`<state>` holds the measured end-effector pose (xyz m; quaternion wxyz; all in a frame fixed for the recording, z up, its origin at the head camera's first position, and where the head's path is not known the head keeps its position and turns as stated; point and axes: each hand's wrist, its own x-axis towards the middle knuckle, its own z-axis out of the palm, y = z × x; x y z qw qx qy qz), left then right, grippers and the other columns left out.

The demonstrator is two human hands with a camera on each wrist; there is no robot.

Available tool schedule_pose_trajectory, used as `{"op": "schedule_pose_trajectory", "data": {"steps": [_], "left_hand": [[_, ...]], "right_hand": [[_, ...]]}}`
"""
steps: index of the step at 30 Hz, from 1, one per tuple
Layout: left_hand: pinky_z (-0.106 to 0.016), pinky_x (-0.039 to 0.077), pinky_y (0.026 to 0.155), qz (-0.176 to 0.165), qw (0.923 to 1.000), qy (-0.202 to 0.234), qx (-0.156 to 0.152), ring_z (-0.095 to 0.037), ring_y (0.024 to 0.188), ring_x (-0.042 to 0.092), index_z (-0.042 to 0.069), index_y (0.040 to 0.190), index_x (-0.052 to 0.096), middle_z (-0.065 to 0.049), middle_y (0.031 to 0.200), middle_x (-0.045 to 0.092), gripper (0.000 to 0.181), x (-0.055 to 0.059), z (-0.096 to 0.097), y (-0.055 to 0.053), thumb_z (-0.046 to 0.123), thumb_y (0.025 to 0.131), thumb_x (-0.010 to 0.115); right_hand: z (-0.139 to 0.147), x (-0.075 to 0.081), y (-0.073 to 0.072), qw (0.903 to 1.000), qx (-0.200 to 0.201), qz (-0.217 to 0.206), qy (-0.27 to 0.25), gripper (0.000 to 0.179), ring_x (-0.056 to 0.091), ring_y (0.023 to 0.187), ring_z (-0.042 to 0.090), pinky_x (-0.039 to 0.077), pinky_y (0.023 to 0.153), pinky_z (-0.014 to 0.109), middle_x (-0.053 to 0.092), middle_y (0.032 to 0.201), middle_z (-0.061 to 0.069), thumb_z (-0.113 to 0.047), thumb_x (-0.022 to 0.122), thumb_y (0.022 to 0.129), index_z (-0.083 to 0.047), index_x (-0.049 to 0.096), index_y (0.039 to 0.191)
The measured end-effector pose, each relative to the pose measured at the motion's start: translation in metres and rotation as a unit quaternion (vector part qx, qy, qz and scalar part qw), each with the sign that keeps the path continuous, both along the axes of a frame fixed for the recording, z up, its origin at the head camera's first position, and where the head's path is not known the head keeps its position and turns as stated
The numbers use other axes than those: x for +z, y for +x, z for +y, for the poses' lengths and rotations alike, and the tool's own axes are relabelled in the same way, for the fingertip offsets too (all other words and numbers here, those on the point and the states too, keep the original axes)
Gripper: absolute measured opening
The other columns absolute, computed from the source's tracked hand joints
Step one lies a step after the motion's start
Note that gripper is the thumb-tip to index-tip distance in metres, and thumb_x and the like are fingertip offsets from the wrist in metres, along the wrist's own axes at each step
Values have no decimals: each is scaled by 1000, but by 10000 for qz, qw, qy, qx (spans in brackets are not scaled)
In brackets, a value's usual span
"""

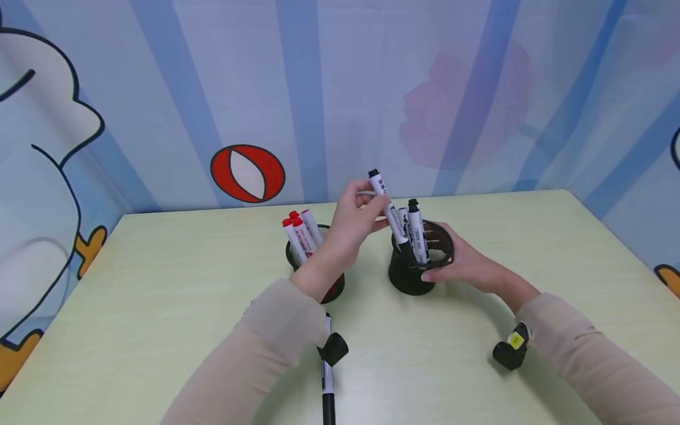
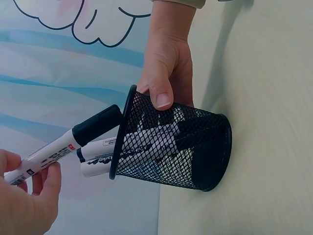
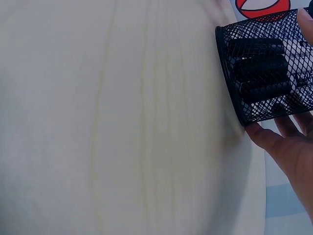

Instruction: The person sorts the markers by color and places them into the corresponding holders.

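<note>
My left hand (image 1: 350, 221) pinches a white whiteboard marker (image 1: 394, 219) by its upper part. The marker slants, and its black cap (image 2: 98, 126) is down at the rim of a black mesh pen cup (image 1: 410, 282). Around the side of that cup my right hand (image 1: 470, 262) holds on, thumb toward the front. Several other black-capped markers (image 1: 418, 233) stand inside it, and their caps (image 3: 264, 68) show through the mesh in the right wrist view.
Left of it stands a second mesh cup (image 1: 337, 290) with several red-ended markers (image 1: 303, 236), partly hidden by my left wrist. Another black-capped marker (image 1: 327, 383) lies on the table (image 1: 212, 295) in front, partly behind the left wrist camera (image 1: 334, 349). A printed curtain (image 1: 361, 88) hangs behind the table.
</note>
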<state>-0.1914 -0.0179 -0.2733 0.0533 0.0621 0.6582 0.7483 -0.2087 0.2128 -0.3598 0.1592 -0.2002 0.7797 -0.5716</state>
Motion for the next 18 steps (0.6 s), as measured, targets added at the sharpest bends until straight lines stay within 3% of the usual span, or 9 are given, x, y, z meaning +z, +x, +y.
{"op": "schedule_pose_trajectory", "data": {"steps": [12,18], "left_hand": [[-31,53,81,394,9988,166,242,-22,92,58,4,122,41,-13,107,52,31,-5,7,-3,8,94,53],[-29,53,80,675,9975,-99,171,-21,89,57,4,119,42,-13,105,52,29,-14,12,-5,8,93,54]], "right_hand": [[1,-1,0,9999,-11,107,54,91,37,124,33,43,90,27,35,139,18,0,76,71,-8,20,141],[2,-1,-1,10000,35,83,35,92,35,126,33,43,90,26,33,141,17,-1,76,72,-10,18,142]]}}
